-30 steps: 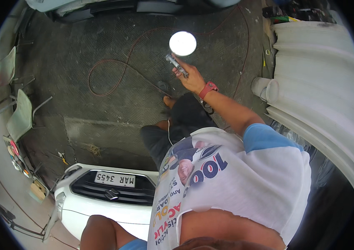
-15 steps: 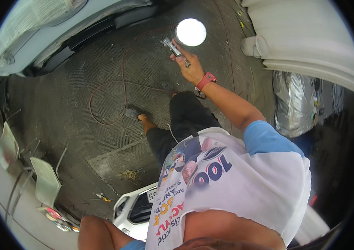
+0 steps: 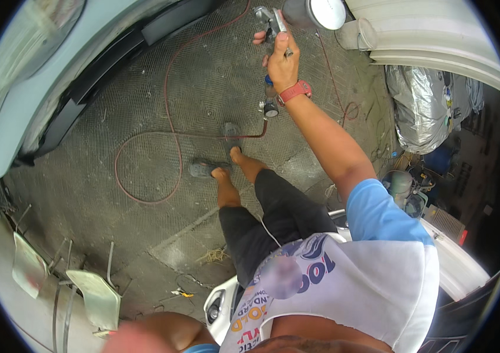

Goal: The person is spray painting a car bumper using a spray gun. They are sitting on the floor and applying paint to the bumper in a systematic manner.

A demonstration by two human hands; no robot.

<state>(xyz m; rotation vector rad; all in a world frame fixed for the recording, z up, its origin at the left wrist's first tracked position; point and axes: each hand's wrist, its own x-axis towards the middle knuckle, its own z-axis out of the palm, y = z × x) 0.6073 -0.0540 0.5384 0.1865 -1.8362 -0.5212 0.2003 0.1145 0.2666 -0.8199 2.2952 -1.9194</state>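
My right hand [image 3: 283,62], with a red watch [image 3: 294,92] on its wrist, is closed round the grip of a metal spray gun [image 3: 273,23] at the top of the view. A grey cup with a white lid [image 3: 327,13] is on the gun's right side. Below the hand hang a small round gauge [image 3: 270,110] and a red air hose [image 3: 170,112], which loops over the floor. At the lower left edge my bent left arm [image 3: 173,329] shows beside a blurred pinkish shape, perhaps my left hand; its fingers cannot be made out.
A pale blue-grey car body [image 3: 20,100] with a black lower trim curves along the upper left. Chairs [image 3: 94,297] line the left wall. A white car part [image 3: 220,306] lies below me. Silver sheeting [image 3: 417,112], a white bucket [image 3: 355,35] and a compressor-like machine [image 3: 400,182] are at right.
My right hand has moved up with the spray gun, and the cup has tilted so its side shows. The gauge has come into view. My feet and the view have shifted; a pinkish blur appears lower left.
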